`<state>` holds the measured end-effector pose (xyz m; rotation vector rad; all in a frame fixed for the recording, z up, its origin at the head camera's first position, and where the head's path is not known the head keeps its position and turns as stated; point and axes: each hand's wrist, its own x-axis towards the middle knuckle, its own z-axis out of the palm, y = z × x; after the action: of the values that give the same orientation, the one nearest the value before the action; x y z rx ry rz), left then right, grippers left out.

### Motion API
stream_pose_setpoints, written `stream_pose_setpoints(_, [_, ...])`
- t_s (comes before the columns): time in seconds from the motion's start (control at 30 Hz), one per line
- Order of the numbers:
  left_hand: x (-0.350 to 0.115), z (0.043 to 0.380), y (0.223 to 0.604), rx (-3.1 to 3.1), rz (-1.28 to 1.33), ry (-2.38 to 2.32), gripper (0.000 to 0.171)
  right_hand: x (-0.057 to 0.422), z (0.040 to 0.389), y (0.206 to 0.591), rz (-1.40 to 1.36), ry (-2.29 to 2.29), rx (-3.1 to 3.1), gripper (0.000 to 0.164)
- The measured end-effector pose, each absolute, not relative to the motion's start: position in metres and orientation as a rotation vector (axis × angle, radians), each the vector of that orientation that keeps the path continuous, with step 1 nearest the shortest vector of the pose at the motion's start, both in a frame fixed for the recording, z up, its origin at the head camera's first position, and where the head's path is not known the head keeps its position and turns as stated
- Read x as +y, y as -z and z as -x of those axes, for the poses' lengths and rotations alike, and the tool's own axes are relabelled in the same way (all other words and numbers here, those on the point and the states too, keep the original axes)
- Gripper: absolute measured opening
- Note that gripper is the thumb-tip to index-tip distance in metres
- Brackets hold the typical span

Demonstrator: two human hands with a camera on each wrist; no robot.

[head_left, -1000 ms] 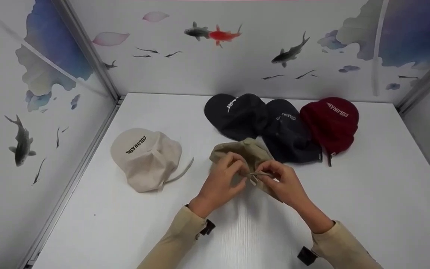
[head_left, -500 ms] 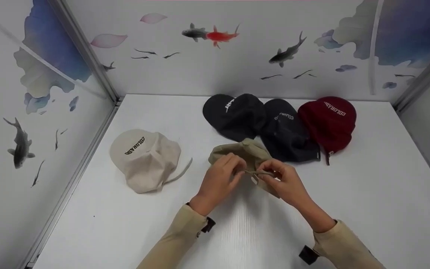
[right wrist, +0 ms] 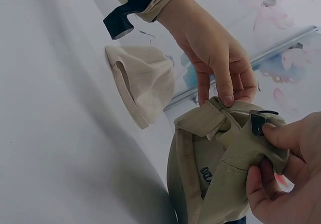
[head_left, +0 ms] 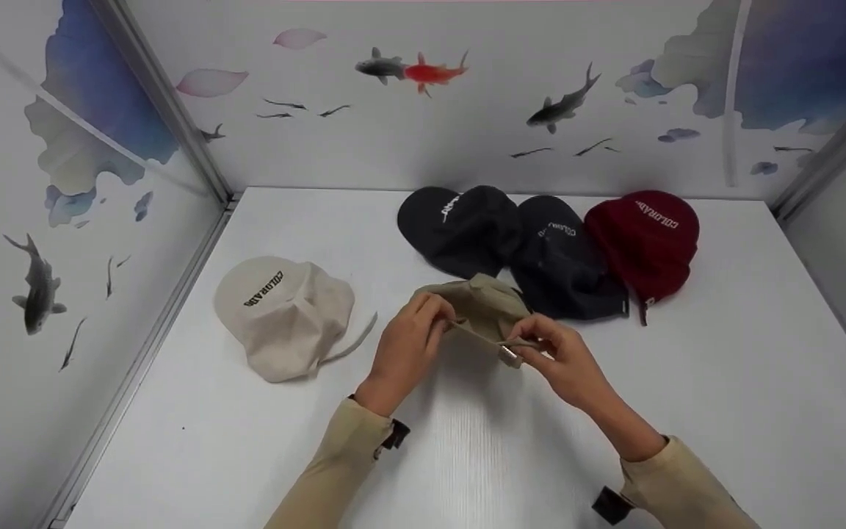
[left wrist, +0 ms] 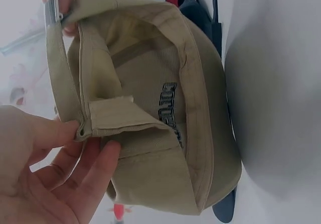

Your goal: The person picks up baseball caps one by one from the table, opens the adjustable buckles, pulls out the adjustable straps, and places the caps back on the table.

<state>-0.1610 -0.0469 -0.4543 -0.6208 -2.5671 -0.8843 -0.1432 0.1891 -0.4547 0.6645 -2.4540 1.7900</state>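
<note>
A khaki baseball cap is held by its back opening between both hands, its inside showing in the left wrist view. My left hand pinches the edge of the opening where the strap joins it, thumb on one side and fingers on the other. At the other end of the strap, my right hand pinches the cloth beside the metal buckle, the thumb against it. The strap spans the gap between the hands. Dark lettering shows through inside the cap.
A cream cap with a loose strap lies on the white table at left. Behind the khaki cap are a black cap, a dark navy cap and a dark red cap, side by side. Printed walls enclose the table.
My left hand has moved left and slightly up, away from the right hand, and now grips the cap's edge. The strap stretches between them. The right hand has stayed nearly in place.
</note>
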Motion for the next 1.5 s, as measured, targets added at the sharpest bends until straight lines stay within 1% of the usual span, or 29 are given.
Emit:
stream_pose_setpoints(0.33, [-0.052, 0.167, 0.456, -2.642, 0.581, 1.115, 0.007, 0.193, 0.146, 0.461, -0.941, -1.919, -2.297, 0.006])
stream_pose_setpoints(0.5, [-0.059, 0.17, 0.455, -2.636, 0.56, 1.282, 0.017, 0.197, 0.146, 0.461, -1.076, -2.044, -2.197, 0.006])
stream_pose_setpoints(0.63, [-0.069, 0.175, 0.447, -2.578, 0.573, 1.451, 0.019, 0.205, 0.146, 0.459, -1.118, -2.138, -2.146, 0.007])
stream_pose_setpoints(0.73, [-0.074, 0.175, 0.438, -2.552, 0.648, 1.369, 0.011, 0.206, 0.146, 0.459, -1.113, -2.125, -2.164, 0.007])
stream_pose_setpoints(0.8, [-0.072, 0.175, 0.431, -2.538, 0.708, 1.208, 0.01, 0.206, 0.145, 0.459, -1.102, -2.097, -2.19, 0.007])
stream_pose_setpoints(0.97, [-0.058, 0.177, 0.418, -2.56, 0.836, 0.86, 0.028, 0.201, 0.144, 0.459, -1.099, -1.988, -2.268, 0.009])
stream_pose_setpoints(1.03, [-0.052, 0.177, 0.414, -2.584, 0.861, 0.75, 0.029, 0.199, 0.143, 0.459, -1.098, -1.938, -2.297, 0.01])
stream_pose_setpoints(1.17, [-0.044, 0.178, 0.407, -2.613, 0.843, 0.613, 0.022, 0.199, 0.141, 0.458, -1.104, -1.865, -2.333, 0.013])
stream_pose_setpoints(1.27, [-0.043, 0.179, 0.404, -2.608, 0.832, 0.596, 0.015, 0.201, 0.14, 0.457, -1.138, -1.856, -2.33, 0.017])
stream_pose_setpoints(1.5, [-0.051, 0.184, 0.394, -2.574, 0.815, 0.606, 0.009, 0.21, 0.139, 0.452, -1.339, -1.961, -2.145, 0.038])
